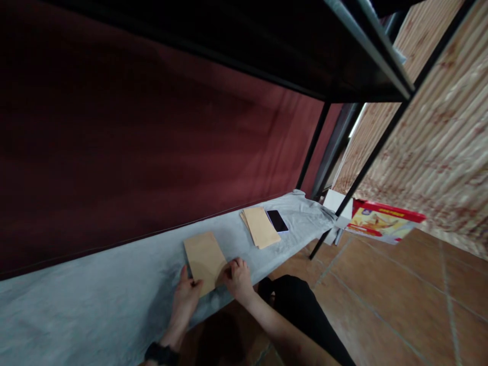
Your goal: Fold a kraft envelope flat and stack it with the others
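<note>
A: Now, state the position of the brown envelope [205,259].

B: It lies flat on the grey cloth [95,300], at the near edge of the low surface. Both hands rest on its near end. The left hand [185,297] has its fingers extended and pressed flat at the near left corner. The right hand [238,278] has its fingers curled down onto the near right corner.

A: Which details cannot be confirmed?

B: Whether the envelope holds anything; no contents are visible. The right fingertips cover the corner, so the flap is not visible. The left wrist carries a dark band [162,353], cut off by the bottom edge.

A: List the surrounding items.

B: To the far right, a stack of envelopes [260,226] lies on the cloth. A black phone [277,220] lies just beside it. Further right, on the floor, a red box [383,219] is partly hidden behind a black frame leg [366,168].
</note>
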`<state>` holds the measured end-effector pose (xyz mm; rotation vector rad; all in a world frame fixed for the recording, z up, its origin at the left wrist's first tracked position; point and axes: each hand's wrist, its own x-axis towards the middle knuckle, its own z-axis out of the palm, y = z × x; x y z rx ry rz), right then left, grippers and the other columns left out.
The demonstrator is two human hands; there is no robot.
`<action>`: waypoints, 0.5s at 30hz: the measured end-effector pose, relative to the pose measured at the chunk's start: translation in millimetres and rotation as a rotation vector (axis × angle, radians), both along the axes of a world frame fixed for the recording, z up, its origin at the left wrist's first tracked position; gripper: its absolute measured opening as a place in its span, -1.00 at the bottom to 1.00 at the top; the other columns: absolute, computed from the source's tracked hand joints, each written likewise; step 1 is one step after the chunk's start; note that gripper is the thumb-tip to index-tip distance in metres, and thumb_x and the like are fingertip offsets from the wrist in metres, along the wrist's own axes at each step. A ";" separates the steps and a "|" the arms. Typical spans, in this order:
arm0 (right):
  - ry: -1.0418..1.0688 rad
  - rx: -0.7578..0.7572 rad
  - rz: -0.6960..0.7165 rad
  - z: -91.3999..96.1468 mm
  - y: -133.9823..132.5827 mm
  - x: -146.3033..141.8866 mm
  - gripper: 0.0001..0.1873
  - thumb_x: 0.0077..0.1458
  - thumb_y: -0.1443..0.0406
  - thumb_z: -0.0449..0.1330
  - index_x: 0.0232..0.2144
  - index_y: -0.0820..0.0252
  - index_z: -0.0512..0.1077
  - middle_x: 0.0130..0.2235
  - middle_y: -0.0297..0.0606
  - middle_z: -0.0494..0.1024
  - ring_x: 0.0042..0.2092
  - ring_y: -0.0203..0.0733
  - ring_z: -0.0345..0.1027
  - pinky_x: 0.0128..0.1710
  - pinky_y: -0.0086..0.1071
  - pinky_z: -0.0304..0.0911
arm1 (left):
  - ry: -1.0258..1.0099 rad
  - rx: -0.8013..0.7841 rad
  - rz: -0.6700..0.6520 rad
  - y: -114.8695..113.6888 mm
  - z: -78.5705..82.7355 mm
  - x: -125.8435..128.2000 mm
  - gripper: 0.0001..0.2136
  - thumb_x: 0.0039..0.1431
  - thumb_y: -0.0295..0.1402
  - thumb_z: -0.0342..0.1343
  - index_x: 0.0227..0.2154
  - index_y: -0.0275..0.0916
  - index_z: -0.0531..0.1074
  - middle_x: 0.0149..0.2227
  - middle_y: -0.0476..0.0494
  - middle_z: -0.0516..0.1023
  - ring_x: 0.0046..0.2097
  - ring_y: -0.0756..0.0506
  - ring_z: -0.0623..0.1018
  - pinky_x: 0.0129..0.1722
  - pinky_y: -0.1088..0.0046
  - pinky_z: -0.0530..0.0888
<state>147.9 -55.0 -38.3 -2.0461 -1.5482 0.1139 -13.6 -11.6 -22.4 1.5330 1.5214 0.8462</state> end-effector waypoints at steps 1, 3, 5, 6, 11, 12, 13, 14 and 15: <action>0.047 0.007 0.002 -1.8 2.8 2.8 -0.83 0.02 0.34 0.23 -0.27 0.15 0.51 -0.19 -0.11 0.53 -0.10 0.01 0.41 -0.12 -0.21 0.35 | -0.088 -0.070 0.010 0.1 2.2 2.2 -0.47 0.02 -0.47 0.11 0.11 -0.31 0.24 -0.35 -0.14 0.60 -0.25 -0.17 0.61 -0.27 0.35 0.51; 0.176 0.036 0.027 -3.2 6.9 11.7 -0.85 0.01 0.40 0.19 -0.33 0.17 0.52 -0.24 -0.16 0.55 -0.16 -0.07 0.45 -0.17 -0.28 0.38 | -0.260 -0.142 0.024 -2.9 8.0 7.3 -0.52 0.02 -0.48 0.12 0.06 -0.26 0.29 -0.30 -0.14 0.62 -0.20 -0.18 0.61 -0.23 0.34 0.52; 0.295 0.073 0.059 -0.6 8.7 24.8 -0.82 0.02 0.44 0.14 -0.39 0.17 0.53 -0.31 -0.22 0.57 -0.26 -0.13 0.48 -0.26 -0.34 0.40 | -0.399 -0.166 0.035 -8.1 15.5 13.4 -0.52 0.03 -0.45 0.15 0.07 -0.22 0.30 -0.26 -0.14 0.63 -0.17 -0.18 0.62 -0.22 0.33 0.53; 0.334 0.094 0.068 2.3 8.9 33.3 -0.80 0.03 0.44 0.11 -0.41 0.15 0.54 -0.34 -0.24 0.57 -0.30 -0.14 0.48 -0.31 -0.36 0.40 | -0.445 -0.183 0.038 -10.4 19.6 17.2 -0.50 0.03 -0.43 0.17 0.08 -0.21 0.29 -0.25 -0.14 0.63 -0.17 -0.18 0.62 -0.23 0.32 0.53; 0.393 0.212 0.009 25.0 7.4 101.5 -0.72 0.07 0.38 0.06 -0.26 0.15 0.55 -0.24 -0.22 0.60 -0.27 -0.15 0.49 -0.29 -0.34 0.42 | -0.538 -0.238 0.026 -8.1 39.7 58.3 -0.42 -0.02 -0.38 0.25 0.12 -0.24 0.28 -0.24 -0.17 0.62 -0.24 -0.15 0.63 -0.28 0.39 0.52; 0.397 0.235 -0.019 29.0 7.2 120.1 -0.70 0.07 0.37 0.05 -0.22 0.15 0.54 -0.19 -0.20 0.59 -0.23 -0.15 0.49 -0.25 -0.33 0.42 | -0.540 -0.243 0.022 -4.7 43.3 72.7 -0.42 -0.02 -0.39 0.25 0.11 -0.24 0.29 -0.24 -0.17 0.62 -0.25 -0.13 0.62 -0.29 0.40 0.51; 0.398 0.254 -0.054 32.3 7.1 139.8 -0.67 0.08 0.36 0.03 -0.18 0.15 0.53 -0.14 -0.19 0.57 -0.19 -0.15 0.48 -0.20 -0.31 0.42 | -0.548 -0.251 0.010 -0.8 46.6 89.0 -0.44 -0.02 -0.41 0.25 0.10 -0.23 0.30 -0.25 -0.15 0.62 -0.26 -0.11 0.62 -0.29 0.42 0.50; 0.396 0.267 -0.098 34.6 7.0 160.1 -0.65 0.08 0.35 0.02 -0.15 0.16 0.52 -0.11 -0.16 0.55 -0.16 -0.13 0.47 -0.16 -0.28 0.41 | -0.567 -0.266 -0.013 3.6 49.4 107.0 -0.46 -0.02 -0.44 0.24 0.08 -0.24 0.31 -0.27 -0.14 0.61 -0.28 -0.09 0.61 -0.30 0.44 0.49; 0.393 0.273 -0.146 36.0 7.0 180.5 -0.63 0.08 0.34 0.01 -0.12 0.18 0.51 -0.10 -0.14 0.54 -0.13 -0.11 0.46 -0.11 -0.25 0.39 | -0.597 -0.276 -0.037 8.2 51.6 125.9 -0.48 -0.02 -0.48 0.23 0.06 -0.26 0.33 -0.28 -0.13 0.60 -0.29 -0.07 0.60 -0.30 0.46 0.48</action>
